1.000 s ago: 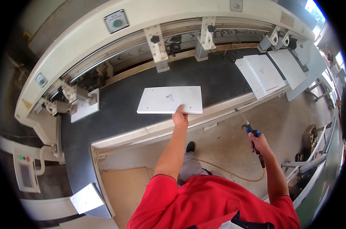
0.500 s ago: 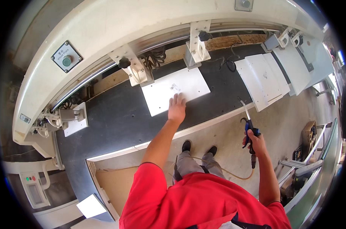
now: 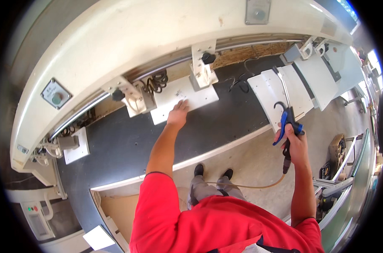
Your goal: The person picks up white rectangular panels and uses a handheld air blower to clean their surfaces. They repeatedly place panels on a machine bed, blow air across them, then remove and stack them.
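White panel (image 3: 171,98) touches outstretched left hand (image 3: 178,114); right hand (image 3: 297,142) clasps air gun (image 3: 289,118).

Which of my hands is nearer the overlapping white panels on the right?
Right. The right hand, gripping an air gun, is in front of the overlapping panels; the left hand is farther, to their left, on another white panel.

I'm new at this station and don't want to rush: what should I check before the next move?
1. White panel lying on the black table: ok.
2. Left hand off the panel: not ok, resting on it.
3. Panel's far edge seated: cannot tell, bracket partly hides it.
4. Air gun held in right hand: ok.
5. Hose joined to the air gun: ok.
6. Blue trigger released: cannot tell.
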### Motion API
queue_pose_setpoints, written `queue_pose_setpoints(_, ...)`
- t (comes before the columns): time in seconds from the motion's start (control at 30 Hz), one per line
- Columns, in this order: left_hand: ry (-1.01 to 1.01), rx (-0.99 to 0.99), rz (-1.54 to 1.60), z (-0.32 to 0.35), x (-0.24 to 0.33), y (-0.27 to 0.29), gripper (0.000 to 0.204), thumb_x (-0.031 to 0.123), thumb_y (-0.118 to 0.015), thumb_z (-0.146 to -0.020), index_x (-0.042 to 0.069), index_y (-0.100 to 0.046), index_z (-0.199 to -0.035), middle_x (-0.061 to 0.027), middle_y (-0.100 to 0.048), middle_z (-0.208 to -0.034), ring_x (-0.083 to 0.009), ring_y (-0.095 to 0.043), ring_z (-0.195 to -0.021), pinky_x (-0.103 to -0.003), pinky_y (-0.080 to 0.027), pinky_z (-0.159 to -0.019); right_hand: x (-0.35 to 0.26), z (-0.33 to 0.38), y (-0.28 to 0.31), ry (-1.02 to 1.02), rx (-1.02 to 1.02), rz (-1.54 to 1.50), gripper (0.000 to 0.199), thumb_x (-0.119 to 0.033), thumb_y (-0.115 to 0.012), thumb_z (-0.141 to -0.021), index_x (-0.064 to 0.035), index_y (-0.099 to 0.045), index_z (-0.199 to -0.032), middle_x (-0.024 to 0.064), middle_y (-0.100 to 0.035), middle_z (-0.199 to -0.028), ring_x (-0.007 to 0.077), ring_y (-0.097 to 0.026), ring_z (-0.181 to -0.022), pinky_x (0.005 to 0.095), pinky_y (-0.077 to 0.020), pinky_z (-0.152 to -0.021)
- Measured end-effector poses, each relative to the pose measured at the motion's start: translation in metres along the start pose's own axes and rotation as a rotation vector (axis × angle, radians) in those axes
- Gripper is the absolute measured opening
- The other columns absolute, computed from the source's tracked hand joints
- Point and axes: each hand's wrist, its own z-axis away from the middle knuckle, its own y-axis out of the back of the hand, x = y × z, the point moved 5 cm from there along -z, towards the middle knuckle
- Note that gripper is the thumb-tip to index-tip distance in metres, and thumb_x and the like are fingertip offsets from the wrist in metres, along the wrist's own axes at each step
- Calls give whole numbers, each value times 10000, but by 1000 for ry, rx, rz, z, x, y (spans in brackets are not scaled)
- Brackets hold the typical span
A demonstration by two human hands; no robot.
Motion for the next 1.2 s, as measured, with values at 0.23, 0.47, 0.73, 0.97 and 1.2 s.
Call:
queue_pose_setpoints(0.23,-51,72,-2,-4,-6,3,250,43,-570,-780,49,-612,-1026,-62,-425,-1408,-283,-399,-1313,-390,-450,-985,-94,-29,-15,115,86,10,388,-391,-561,-944,-17,-643,-1005,-2,-638,-699,49,-563,-617,206,-403,-493)
queue_pose_setpoints(0.47,-134,196,-28,1,4,1,232,29,-597,-729,19,-613,-961,-96,-489,-1303,-303,-474,-1228,-392,-471,-957,-94,-40,-12,10,103,4,410,-422,-549,-946,-32,-645,-1027,23,-656,-724,88,-607,-632,207,-397,-480)
queue_pose_setpoints(0.73,-72,197,-39,-5,12,-5,247,90,-553,-774,-3,-645,-984,-123,-503,-1280,-315,-470,-1186,-394,-407,-1013,49,40,12,-278,78,88,501,-505,-508,-940,-28,-604,-1060,55,-666,-732,109,-623,-624,223,-417,-463)
queue_pose_setpoints(0.97,-30,311,152,76,30,19,405,144,-662,-720,44,-615,-1110,-155,-525,-1266,-326,-462,-1239,-419,-373,-1053,152,79,-30,-360,-206,69,490,-477,-531,-942,-14,-579,-1093,59,-666,-723,134,-643,-618,235,-432,-471)
queue_pose_setpoints(1.2,619,398,37,309,-150,78,176,165,-647,-753,78,-622,-904,-133,-607,-1010,-332,-569,-985,-455,-471,-838,167,137,-114,-358,-423,109,398,-413,-511,-962,-34,-573,-1064,55,-663,-722,139,-647,-621,240,-437,-462)
